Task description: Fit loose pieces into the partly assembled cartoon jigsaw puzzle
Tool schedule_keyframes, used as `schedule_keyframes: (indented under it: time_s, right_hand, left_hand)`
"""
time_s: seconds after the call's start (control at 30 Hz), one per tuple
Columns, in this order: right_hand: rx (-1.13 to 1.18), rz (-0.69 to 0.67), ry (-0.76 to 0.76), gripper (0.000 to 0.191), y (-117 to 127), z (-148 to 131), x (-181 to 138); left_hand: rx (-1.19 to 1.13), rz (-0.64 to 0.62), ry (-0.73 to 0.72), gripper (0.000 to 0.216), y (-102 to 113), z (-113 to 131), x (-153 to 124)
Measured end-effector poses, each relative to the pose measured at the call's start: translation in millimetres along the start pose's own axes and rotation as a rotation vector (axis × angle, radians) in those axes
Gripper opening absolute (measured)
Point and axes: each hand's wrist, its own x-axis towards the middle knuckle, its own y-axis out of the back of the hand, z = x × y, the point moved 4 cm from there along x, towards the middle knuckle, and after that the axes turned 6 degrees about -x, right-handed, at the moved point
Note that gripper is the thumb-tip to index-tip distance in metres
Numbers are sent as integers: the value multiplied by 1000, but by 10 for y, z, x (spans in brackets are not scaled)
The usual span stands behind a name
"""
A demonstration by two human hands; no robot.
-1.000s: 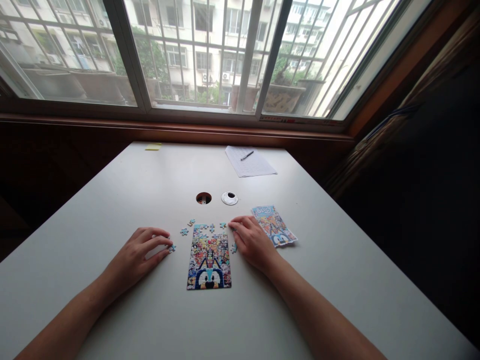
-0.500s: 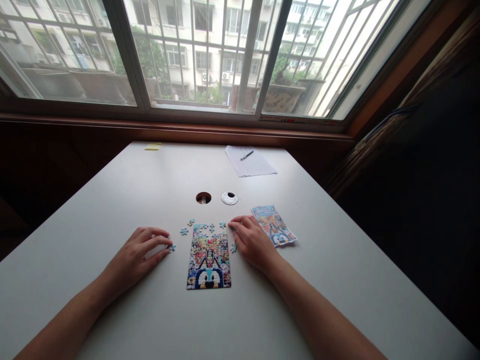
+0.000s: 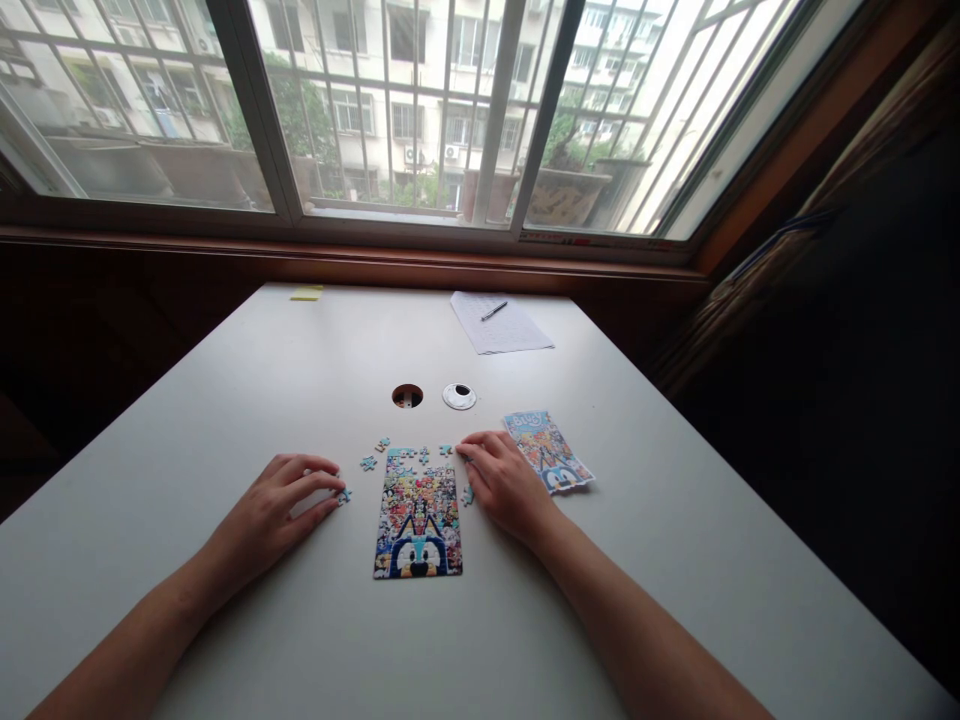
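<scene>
A part-built puzzle [image 3: 418, 528] lies about midway between the bench's [image 3: 300, 625] side edges, the left hand [image 3: 289, 500] parted loosely beside a loose piece [image 3: 344, 495], the grip of the right hand [image 3: 507, 482] impossible to tell; lightly pinching pieces level probably works best.

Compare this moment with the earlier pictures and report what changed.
Nothing visibly moved, and nothing was visibly taken hold of or let go. The left hand and right hand stayed on either side of the puzzle; the illustrated sheet and the pen stayed put too.
</scene>
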Motion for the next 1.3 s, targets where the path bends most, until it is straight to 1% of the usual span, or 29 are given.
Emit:
schedule_keyframes:
  time_s: [0.13, 0.33, 0.47, 0.63, 0.9, 1.3]
  right_hand:
    - [-5, 9, 4, 33, -4, -1, -1]
    - [5, 0, 4, 31, -2, -2, 0]
    - [4, -6, 3, 31, 4, -5, 2]
    - [2, -1, -1, 31, 3, 3, -4]
    - [-12, -7, 0, 31, 26, -23, 9]
    - [-6, -3, -5, 34, -18, 9, -1]
  left_hand:
    - [-7, 19, -7, 22, 17, 25, 8]
    - [4, -8, 8, 21, 13, 32, 3]
    - [3, 6, -6, 21, 10, 22, 3]
    - [6, -6, 2, 22, -6, -6, -2]
    - [20, -8, 0, 22, 11, 22, 4]
    - [-7, -1, 22, 24, 6, 25, 1]
